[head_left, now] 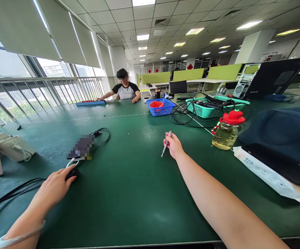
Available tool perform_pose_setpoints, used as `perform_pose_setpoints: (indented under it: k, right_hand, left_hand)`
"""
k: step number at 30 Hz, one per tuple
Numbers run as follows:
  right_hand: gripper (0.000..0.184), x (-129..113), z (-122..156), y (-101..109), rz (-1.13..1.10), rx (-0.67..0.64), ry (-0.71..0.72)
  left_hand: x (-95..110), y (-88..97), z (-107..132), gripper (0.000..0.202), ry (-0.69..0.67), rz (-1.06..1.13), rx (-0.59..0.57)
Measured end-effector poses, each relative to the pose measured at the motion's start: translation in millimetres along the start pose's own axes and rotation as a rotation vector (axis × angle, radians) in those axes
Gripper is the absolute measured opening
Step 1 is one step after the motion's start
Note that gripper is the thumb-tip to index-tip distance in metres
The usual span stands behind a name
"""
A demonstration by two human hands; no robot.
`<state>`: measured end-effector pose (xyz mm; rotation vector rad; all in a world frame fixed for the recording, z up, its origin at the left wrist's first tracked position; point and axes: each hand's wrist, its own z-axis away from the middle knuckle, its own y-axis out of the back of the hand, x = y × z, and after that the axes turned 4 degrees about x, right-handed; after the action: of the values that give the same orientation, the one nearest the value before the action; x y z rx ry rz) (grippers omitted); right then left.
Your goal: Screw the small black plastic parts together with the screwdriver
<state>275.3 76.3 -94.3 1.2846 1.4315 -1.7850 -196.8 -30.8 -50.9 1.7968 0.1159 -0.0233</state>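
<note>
A slim screwdriver (166,144) with a clear handle is pinched in my right hand (174,145), its metal tip pointing down toward the green tabletop (129,193). On the left, the fingers and thumb of my left hand (55,185) close around a small black block (72,172) lying on the table; most of it is covered by the hand, so its kind is unclear. A short white cable (73,162) rises by the fingertips. Just beyond lies a dark, blurred flat device (81,147) with a thin black cord (105,133) looping from it.
Black cables (12,193) run along the left. A beige bag (16,147) stands farther left. At right are a glass bottle (225,136) with a red lid, a phone (276,164) and a tissue pack (264,173). Baskets (209,112) and a person (125,88) are across the table.
</note>
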Motion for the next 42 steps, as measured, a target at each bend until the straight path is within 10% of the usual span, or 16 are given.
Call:
perform_pose_setpoints:
  k: [12, 19, 26, 42]
  right_hand:
    - [0.035, -1, 1, -1, -0.010, -0.012, -0.015]
    - [0.040, -1, -1, -1, -0.030, -0.010, -0.005]
    - [0.041, -3, 3, 1, -0.003, -0.011, 0.018]
    - [0.046, -4, 21, -14, 0.076, -0.052, 0.184]
  left_hand:
    - [16, 20.9, -3, 0.042, 0.038, 0.098, -0.135]
    - [170, 67.7, -22, 0.039, -0.410, 0.267, -0.008]
    - [293, 30.9, -68, 0.030, -0.531, 0.278, 0.007]
    - [285, -21.1, -84, 0.060, -0.466, 0.734, -0.125]
